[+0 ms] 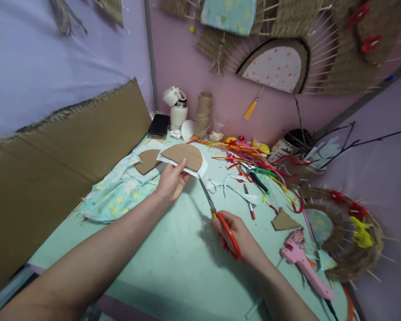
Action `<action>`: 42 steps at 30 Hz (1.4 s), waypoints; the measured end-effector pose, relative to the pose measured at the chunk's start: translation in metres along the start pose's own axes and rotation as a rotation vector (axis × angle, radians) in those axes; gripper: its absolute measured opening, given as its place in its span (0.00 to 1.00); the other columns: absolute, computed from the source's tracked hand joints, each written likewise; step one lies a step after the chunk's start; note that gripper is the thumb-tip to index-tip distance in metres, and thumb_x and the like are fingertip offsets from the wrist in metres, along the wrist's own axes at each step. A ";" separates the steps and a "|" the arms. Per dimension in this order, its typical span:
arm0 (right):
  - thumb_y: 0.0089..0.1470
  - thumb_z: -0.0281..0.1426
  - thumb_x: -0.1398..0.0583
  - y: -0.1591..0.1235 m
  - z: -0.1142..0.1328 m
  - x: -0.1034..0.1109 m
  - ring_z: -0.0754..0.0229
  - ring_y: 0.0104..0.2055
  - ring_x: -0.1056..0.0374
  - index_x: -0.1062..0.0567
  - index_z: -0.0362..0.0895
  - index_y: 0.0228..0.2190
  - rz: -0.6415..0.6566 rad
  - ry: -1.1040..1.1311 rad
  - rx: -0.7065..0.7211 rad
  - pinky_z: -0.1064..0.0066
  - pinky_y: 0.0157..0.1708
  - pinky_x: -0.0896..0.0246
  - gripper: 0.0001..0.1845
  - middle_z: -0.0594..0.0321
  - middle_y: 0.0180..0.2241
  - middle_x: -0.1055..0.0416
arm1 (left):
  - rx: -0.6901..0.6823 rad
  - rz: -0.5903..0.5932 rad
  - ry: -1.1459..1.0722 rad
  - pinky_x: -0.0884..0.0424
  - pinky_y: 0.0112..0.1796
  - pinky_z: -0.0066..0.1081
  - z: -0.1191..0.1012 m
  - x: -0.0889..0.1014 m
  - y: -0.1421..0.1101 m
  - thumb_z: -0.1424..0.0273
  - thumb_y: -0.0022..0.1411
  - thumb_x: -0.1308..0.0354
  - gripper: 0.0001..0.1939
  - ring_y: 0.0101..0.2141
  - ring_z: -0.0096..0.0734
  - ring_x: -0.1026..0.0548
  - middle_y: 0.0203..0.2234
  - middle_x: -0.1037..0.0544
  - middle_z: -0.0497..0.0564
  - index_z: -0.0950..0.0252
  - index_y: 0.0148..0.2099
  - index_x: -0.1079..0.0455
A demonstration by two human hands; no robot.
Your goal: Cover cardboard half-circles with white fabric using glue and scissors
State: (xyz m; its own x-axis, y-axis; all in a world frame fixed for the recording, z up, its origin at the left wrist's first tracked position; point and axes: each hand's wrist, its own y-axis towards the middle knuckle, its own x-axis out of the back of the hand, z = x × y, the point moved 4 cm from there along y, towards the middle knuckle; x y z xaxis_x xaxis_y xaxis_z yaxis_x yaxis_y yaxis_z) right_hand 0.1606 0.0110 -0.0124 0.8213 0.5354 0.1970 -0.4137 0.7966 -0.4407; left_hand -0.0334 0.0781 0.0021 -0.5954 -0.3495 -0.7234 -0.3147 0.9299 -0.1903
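Pale green tabletop [173, 272], littered with scraps [249, 196]. I find my left grip [172, 182] pinching a cardboard half-disc [183, 156], white sheet [203, 168] beneath, raised above the surface; my right grip [233, 229] holds scissors [217, 213] at the sheet's edge. Trimming, I judge, is unfinished (the sheet overhangs the cardboard).

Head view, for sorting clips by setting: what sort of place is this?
Probably a craft corner: scissors in the right hand, a glue gun and a twine spool on the table.
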 end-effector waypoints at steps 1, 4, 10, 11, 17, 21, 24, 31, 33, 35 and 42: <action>0.50 0.51 0.42 0.000 0.000 0.000 0.68 0.12 0.46 0.40 0.47 0.23 -0.002 0.005 0.000 0.77 0.12 0.52 0.22 0.75 0.12 0.43 | -0.001 0.001 -0.001 0.27 0.47 0.36 0.000 0.000 0.000 0.76 0.60 0.41 0.21 0.41 0.33 0.22 0.44 0.21 0.53 0.62 0.55 0.35; 0.50 0.51 0.42 -0.001 0.002 -0.001 0.68 0.12 0.46 0.40 0.47 0.23 -0.004 0.013 0.003 0.77 0.12 0.51 0.22 0.75 0.12 0.44 | 0.003 -0.006 -0.007 0.27 0.47 0.36 0.000 0.001 0.001 0.77 0.60 0.42 0.20 0.41 0.32 0.22 0.43 0.21 0.53 0.62 0.54 0.34; 0.49 0.48 0.40 -0.001 0.002 -0.001 0.68 0.13 0.45 0.40 0.46 0.23 -0.010 0.001 0.005 0.77 0.12 0.50 0.21 0.75 0.13 0.44 | 0.054 -0.058 -0.044 0.26 0.46 0.34 0.002 0.003 0.002 0.79 0.62 0.45 0.15 0.38 0.30 0.21 0.39 0.20 0.53 0.65 0.51 0.32; 0.49 0.48 0.40 0.000 0.002 -0.001 0.68 0.13 0.45 0.40 0.46 0.23 -0.007 0.000 0.005 0.77 0.12 0.50 0.21 0.75 0.13 0.43 | 0.057 -0.060 -0.050 0.26 0.46 0.34 0.002 0.003 0.002 0.79 0.61 0.45 0.15 0.39 0.30 0.21 0.39 0.20 0.53 0.65 0.50 0.31; 0.50 0.46 0.39 0.003 -0.003 -0.001 0.69 0.12 0.46 0.39 0.46 0.24 -0.001 0.010 0.010 0.78 0.11 0.50 0.20 0.76 0.14 0.44 | 0.067 -0.073 -0.057 0.26 0.45 0.31 0.003 0.004 0.002 0.79 0.61 0.45 0.13 0.37 0.29 0.21 0.38 0.20 0.52 0.65 0.49 0.31; 0.50 0.45 0.39 0.003 -0.003 -0.001 0.69 0.12 0.45 0.40 0.46 0.24 0.002 0.026 0.021 0.78 0.11 0.50 0.19 0.76 0.15 0.44 | 0.064 -0.068 -0.060 0.25 0.43 0.29 0.005 0.004 0.001 0.79 0.62 0.45 0.12 0.35 0.27 0.21 0.36 0.19 0.52 0.67 0.47 0.30; 0.50 0.45 0.39 0.003 -0.003 -0.001 0.69 0.12 0.45 0.39 0.46 0.24 0.004 0.019 0.014 0.79 0.10 0.51 0.19 0.76 0.13 0.44 | 0.065 -0.071 -0.056 0.25 0.42 0.28 0.006 0.004 0.001 0.79 0.62 0.46 0.11 0.36 0.27 0.21 0.36 0.19 0.52 0.67 0.47 0.30; 0.51 0.45 0.40 0.006 -0.011 -0.001 0.69 0.12 0.45 0.38 0.46 0.25 0.002 0.011 0.013 0.79 0.10 0.50 0.18 0.76 0.13 0.43 | 0.062 -0.082 -0.071 0.25 0.42 0.28 0.006 0.003 0.000 0.80 0.62 0.46 0.12 0.36 0.27 0.21 0.36 0.19 0.53 0.67 0.48 0.30; 0.51 0.45 0.40 0.006 -0.012 -0.001 0.69 0.12 0.44 0.38 0.46 0.25 0.007 0.019 0.024 0.79 0.10 0.49 0.18 0.76 0.14 0.43 | 0.066 -0.084 -0.075 0.24 0.40 0.27 0.005 0.003 0.000 0.80 0.63 0.47 0.12 0.35 0.27 0.21 0.35 0.19 0.53 0.68 0.47 0.30; 0.50 0.45 0.40 0.007 -0.011 -0.001 0.69 0.12 0.44 0.38 0.45 0.25 0.010 0.028 0.032 0.79 0.10 0.49 0.18 0.76 0.15 0.44 | 0.077 -0.088 -0.075 0.24 0.38 0.27 0.005 0.003 0.000 0.80 0.63 0.47 0.11 0.34 0.28 0.21 0.34 0.19 0.53 0.69 0.47 0.30; 0.51 0.45 0.40 0.006 -0.010 -0.001 0.70 0.12 0.44 0.38 0.45 0.25 0.008 0.024 0.017 0.78 0.10 0.49 0.18 0.76 0.16 0.44 | 0.110 -0.108 -0.103 0.23 0.37 0.26 0.008 0.006 0.002 0.80 0.63 0.47 0.11 0.34 0.28 0.20 0.34 0.19 0.55 0.71 0.47 0.30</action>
State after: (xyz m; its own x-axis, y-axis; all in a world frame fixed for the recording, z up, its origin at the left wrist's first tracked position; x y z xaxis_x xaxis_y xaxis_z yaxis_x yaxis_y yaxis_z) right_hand 0.1610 0.0123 -0.0238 0.8268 0.5354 0.1724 -0.4271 0.7971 -0.4269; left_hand -0.0319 0.0791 -0.0085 -0.4816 -0.4394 -0.7583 -0.2865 0.8966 -0.3377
